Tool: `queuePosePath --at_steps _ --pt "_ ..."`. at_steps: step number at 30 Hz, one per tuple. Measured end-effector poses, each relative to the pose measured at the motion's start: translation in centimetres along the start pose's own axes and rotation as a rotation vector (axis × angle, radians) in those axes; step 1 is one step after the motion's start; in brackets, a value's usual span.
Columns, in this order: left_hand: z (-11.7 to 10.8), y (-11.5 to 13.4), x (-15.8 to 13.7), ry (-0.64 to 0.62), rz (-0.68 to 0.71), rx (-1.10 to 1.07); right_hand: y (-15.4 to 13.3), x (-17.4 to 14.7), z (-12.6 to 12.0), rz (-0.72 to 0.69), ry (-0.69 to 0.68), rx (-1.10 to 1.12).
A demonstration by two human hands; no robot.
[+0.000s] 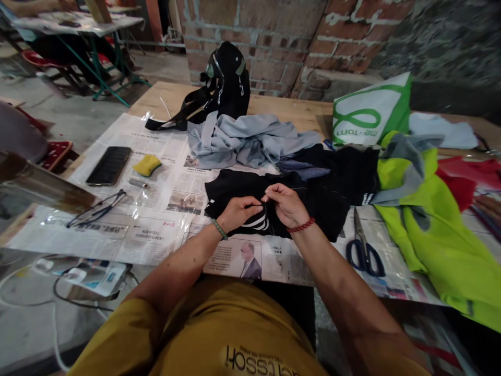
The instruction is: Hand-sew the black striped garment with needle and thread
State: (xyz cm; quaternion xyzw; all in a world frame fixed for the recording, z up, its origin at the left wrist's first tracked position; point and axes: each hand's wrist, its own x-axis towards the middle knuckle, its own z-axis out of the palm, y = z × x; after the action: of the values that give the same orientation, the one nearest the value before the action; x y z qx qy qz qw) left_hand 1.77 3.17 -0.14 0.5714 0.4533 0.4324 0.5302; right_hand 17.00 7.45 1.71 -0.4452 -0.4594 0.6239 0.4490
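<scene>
Above a black garment [324, 183] with white stripes, my left hand [240, 213] and my right hand [287, 204] nearly meet at the fingertips. Thumb and forefinger are pinched together on both hands. A fine, thread-like glint shows at the right fingertips, but what either pinch holds is too small to tell. The garment lies spread beneath and beyond both hands, its striped part just under the left fingers. Dark blue-handled scissors [364, 250] lie to the right of my right forearm, blades pointing away from me.
Newspaper [148, 230] under clear plastic covers the table. On the left are a phone [109, 166], yellow sponge [146, 165], small cylinder [138, 183], glasses [97, 208] and bottle [47, 183]. Grey cloth [250, 138] and a black bag [230, 78] lie behind; a neon-yellow garment [446, 230] hangs over the right edge.
</scene>
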Motion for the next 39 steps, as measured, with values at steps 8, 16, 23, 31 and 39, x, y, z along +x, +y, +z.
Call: queuePosePath --at_steps 8,16,23,31,39 --pt "0.2 -0.6 -0.2 0.063 0.216 0.248 0.5 -0.7 0.7 -0.088 0.053 -0.192" --pt "1.0 -0.4 -0.6 -0.116 0.243 0.219 -0.8 0.9 -1.3 -0.048 0.053 -0.110" --pt "-0.2 -0.7 0.3 -0.098 -0.101 -0.056 -4.2 0.2 -0.9 -0.043 -0.060 -0.004" --pt "-0.6 -1.1 0.6 -0.085 -0.186 -0.173 -9.7 1.9 -3.0 -0.215 0.068 0.074" --pt "-0.6 -0.8 0.6 -0.092 -0.211 -0.210 -15.2 2.7 -5.5 -0.518 0.333 -0.050"
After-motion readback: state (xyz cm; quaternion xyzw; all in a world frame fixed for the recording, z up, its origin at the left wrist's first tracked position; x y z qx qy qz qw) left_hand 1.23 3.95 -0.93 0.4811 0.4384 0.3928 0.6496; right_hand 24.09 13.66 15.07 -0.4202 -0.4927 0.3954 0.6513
